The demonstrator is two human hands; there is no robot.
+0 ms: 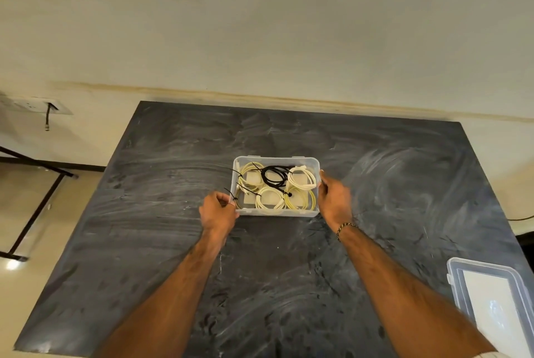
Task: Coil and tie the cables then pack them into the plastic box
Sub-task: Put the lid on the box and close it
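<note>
I see the clear plastic box [276,214] sitting near the middle of the dark table [173,242], packed with coiled cables: a black coil [273,177] at the far middle, white and yellowish coils [299,180] around it, each tied. My left hand [216,211] is curled at the box's near-left corner, fingers pinching its rim. My right hand [333,200] presses flat against the right wall, fingers spread. The lid [491,300] lies well apart at near right.
</note>
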